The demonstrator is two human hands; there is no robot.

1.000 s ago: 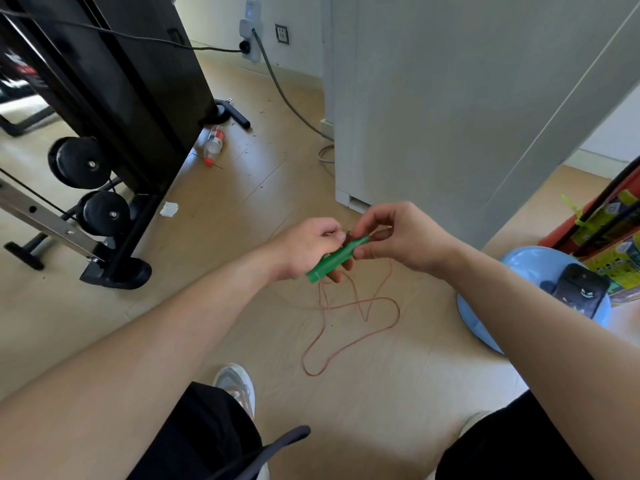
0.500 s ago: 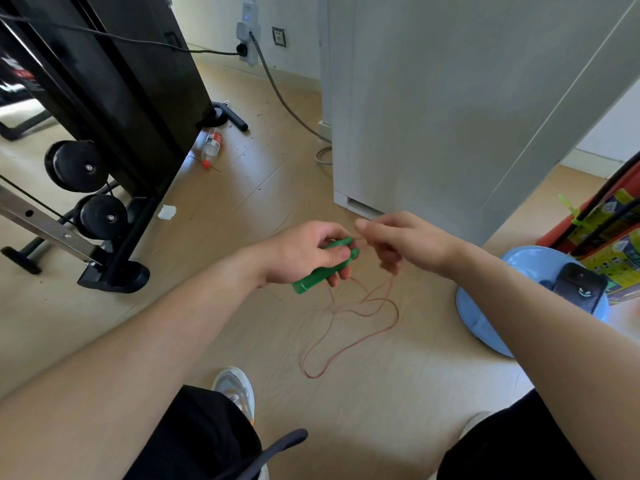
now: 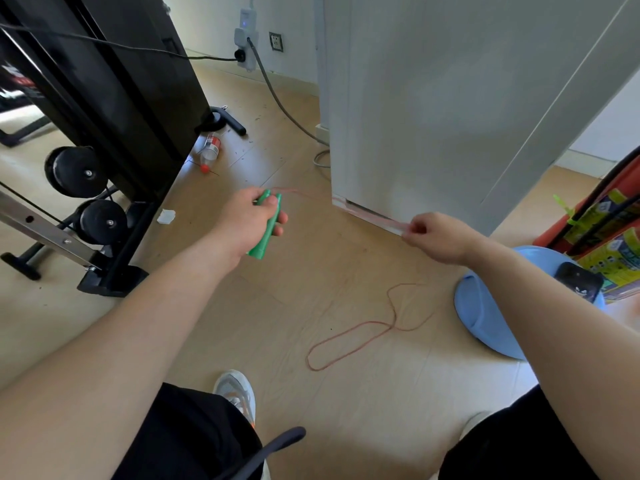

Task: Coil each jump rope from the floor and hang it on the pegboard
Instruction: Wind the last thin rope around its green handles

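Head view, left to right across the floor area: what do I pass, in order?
Black wheels, white scrap, left hand gripping green handles, rope looped on the floor, right hand pinching the rope, blue basin, black phone.

Your green handles (image 3: pixel 263 245) left of the grey cabinet (image 3: pixel 450 98), your red cord (image 3: pixel 393 326) below it, pale wood-grain floor (image 3: pixel 346 417), light blue basin (image 3: pixel 485 317) at its right

The thin pink rope (image 3: pixel 367 322) is lying looped on the pale wooden floor (image 3: pixel 346 410), left of the round blue plastic basin (image 3: pixel 485 323).
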